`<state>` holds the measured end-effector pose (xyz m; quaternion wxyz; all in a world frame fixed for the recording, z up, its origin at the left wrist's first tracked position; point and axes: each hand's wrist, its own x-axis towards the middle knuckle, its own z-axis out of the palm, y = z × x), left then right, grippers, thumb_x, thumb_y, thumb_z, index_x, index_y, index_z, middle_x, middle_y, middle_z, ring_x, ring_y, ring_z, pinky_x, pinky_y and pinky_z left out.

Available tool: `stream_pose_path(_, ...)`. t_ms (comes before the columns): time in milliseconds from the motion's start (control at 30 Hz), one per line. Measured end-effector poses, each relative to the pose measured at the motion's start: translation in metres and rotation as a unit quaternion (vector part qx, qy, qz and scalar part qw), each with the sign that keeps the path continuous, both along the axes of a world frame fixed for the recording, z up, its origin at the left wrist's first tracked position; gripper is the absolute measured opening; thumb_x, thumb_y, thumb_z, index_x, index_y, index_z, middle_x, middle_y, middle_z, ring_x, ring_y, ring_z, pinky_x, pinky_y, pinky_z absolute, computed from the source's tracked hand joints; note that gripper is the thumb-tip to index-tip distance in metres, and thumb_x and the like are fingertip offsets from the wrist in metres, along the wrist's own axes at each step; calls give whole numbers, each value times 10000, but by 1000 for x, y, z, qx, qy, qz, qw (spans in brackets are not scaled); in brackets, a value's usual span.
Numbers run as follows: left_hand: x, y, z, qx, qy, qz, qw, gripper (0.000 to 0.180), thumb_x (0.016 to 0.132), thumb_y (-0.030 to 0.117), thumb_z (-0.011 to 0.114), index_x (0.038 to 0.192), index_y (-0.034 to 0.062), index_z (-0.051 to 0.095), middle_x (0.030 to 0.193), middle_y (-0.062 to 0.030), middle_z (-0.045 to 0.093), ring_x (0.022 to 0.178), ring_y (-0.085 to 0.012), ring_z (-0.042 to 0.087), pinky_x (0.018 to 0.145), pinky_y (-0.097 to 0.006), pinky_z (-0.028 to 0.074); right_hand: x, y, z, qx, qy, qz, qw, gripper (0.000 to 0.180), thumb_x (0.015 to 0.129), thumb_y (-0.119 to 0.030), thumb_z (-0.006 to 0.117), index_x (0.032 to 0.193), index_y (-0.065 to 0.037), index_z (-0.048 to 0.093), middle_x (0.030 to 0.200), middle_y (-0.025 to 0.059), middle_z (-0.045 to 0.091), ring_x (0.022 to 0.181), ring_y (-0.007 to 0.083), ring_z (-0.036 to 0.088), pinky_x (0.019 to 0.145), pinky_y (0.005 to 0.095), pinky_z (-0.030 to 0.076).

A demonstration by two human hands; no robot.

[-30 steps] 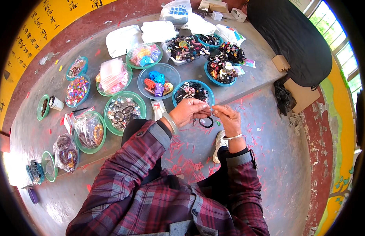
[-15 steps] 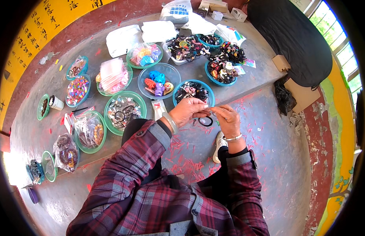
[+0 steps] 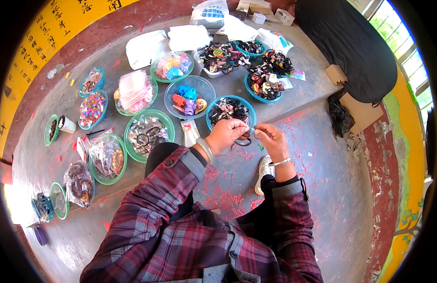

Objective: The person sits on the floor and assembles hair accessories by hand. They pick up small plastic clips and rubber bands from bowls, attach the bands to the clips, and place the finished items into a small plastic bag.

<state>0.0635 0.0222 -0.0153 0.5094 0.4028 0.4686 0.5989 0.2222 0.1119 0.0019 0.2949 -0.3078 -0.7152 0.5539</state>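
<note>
Near the blue basin [image 3: 253,112], my left hand [image 3: 226,135] and right hand [image 3: 273,143] pinch a tiny piece [image 3: 252,129], probably steadying it; a black band [image 3: 243,145] dangles.

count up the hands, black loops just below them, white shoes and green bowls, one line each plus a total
hands: 2
black loop: 1
white shoe: 1
green bowls: 6
total: 10
</note>
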Motion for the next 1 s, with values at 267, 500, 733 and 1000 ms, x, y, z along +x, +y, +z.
stream_pose_path(267, 4, -2, 1, -15, -3, -31, 999, 206, 886, 145, 482, 945, -28, 577, 862, -95, 622, 769, -155, 616, 695, -269, 508, -1, -2, -3, 87, -57, -5, 995, 89, 728, -102, 677, 759, -24, 645, 643, -21, 544, 585, 58, 478, 522, 209, 381)
stream_pose_path(500, -5, -2, 5, 13, -89, -30, 996, 248, 892, 183, 473, 964, -39, 556, 940, -138, 609, 856, -219, 616, 737, -303, 507, 6, 9, -3, 7, 17, -2, 1000, 62, 729, -56, 672, 723, -15, 626, 621, -61, 532, 581, 18, 438, 510, 174, 354)
stream_pose_path(733, -6, -1, 8, -1, -84, -28, 996, 294, 895, 202, 470, 1063, -30, 534, 994, -136, 596, 945, -216, 585, 769, -310, 496, 10, 12, -3, 10, 22, -13, 1000, 58, 745, -66, 659, 725, -23, 625, 614, -67, 501, 571, 15, 411, 491, 173, 324)
stream_pose_path(1000, -9, 6, -1, 238, 503, 148, 818, 325, 735, 235, 643, 1001, 53, 598, 985, -64, 607, 998, -248, 539, 846, -345, 424, 8, 4, 8, 240, -71, 8, 968, 45, 695, -44, 655, 717, -31, 617, 665, 43, 577, 607, 144, 539, 543, 265, 418)
